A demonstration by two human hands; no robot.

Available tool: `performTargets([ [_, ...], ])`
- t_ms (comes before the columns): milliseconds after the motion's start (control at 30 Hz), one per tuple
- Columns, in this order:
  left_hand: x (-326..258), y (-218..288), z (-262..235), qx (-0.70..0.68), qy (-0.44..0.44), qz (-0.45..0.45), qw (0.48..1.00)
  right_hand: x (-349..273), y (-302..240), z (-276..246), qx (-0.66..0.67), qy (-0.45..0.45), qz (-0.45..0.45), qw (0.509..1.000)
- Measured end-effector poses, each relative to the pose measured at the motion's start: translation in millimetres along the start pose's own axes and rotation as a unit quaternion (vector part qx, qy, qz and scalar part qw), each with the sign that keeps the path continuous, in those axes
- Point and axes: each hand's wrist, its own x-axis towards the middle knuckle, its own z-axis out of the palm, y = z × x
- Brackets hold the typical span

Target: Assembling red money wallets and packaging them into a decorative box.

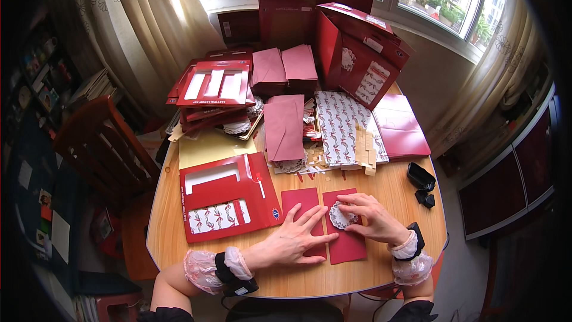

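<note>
Two dark red paper panels lie side by side on the table in front of me. My left hand rests on the left panel, fingers spread flat and some fingertips reaching the right panel. A round white lace paper doily sits on the upper half of the right panel. My right hand curls over the doily's right side, thumb and fingers at its edge. Left of my hands lies a red cardboard sleeve with two cut-out windows, patterned white paper showing in the lower one.
Behind stand pink envelopes, a leaf-patterned white stack, red sheets, piled red sleeves and a large red box. Tan strips lie there too. A black case is near the right edge; a wooden chair stands left.
</note>
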Motion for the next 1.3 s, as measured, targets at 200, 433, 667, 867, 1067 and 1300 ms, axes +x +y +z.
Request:
performTargets([
  [200,0.1,0.8,-0.8,-0.012,-0.005,-0.006,1.0,-0.1,1.7,0.2,0.002,-0.011,-0.005,1.0],
  [433,0.2,0.7,-1.5,-0.009,-0.008,-0.007,1.0,1.3,3.0,0.7,-0.005,-0.014,-0.005,1.0],
  [667,0.1,1.2,-2.9,-0.014,-0.008,-0.008,1.0,1.0,2.4,-0.5,-0.01,-0.018,0.003,1.0],
  [867,-0.1,1.1,-0.8,-0.015,-0.008,-0.009,1.0,0.4,1.3,-0.9,-0.011,-0.023,0.003,1.0],
  [1067,-0.4,1.5,-2.9,-0.011,-0.011,-0.009,1.0,0.2,0.0,-1.2,-0.009,-0.031,0.011,0.999],
  [1300,-0.1,0.1,-2.8,-0.009,-0.011,-0.009,1.0,1.2,0.4,-1.7,-0.013,-0.033,0.009,0.999],
])
